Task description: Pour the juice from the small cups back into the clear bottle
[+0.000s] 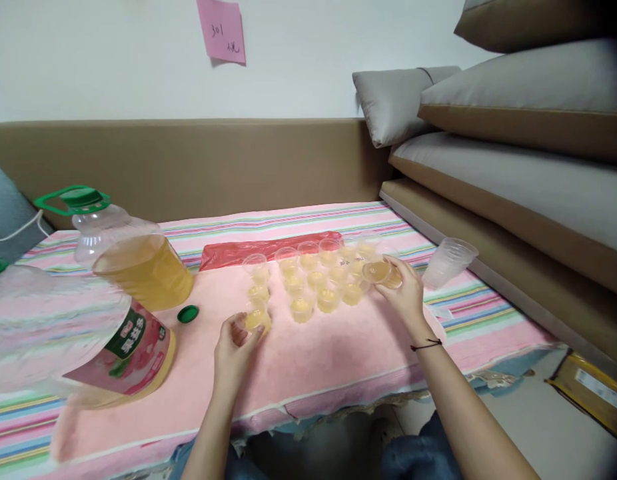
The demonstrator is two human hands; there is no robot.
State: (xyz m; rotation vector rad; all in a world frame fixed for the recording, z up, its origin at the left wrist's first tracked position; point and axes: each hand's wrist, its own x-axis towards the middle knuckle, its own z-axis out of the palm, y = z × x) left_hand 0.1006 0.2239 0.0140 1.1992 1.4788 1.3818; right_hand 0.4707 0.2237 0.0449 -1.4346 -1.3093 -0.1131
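My left hand (237,340) has its thumb and fingers around a clear plastic cup (256,320) of pale yellow drink, the nearest one in a short column at the left. On the right, my right hand (403,287) grips another clear cup (377,272), tilted and with yellow liquid in it, beside the grouped cups. Between my hands stand several rows of similar filled cups (327,300) on a pink cloth (338,360). Whether the cup in my left hand touches the cloth is hard to see.
Two large jugs of yellow drink, a labelled one (138,353) and one with a green handle (148,267), are at the left near a green cap (188,314). A red plastic bag (268,249) lies behind the cups. Stacked empty cups (448,262) and cushions (518,160) are at right.
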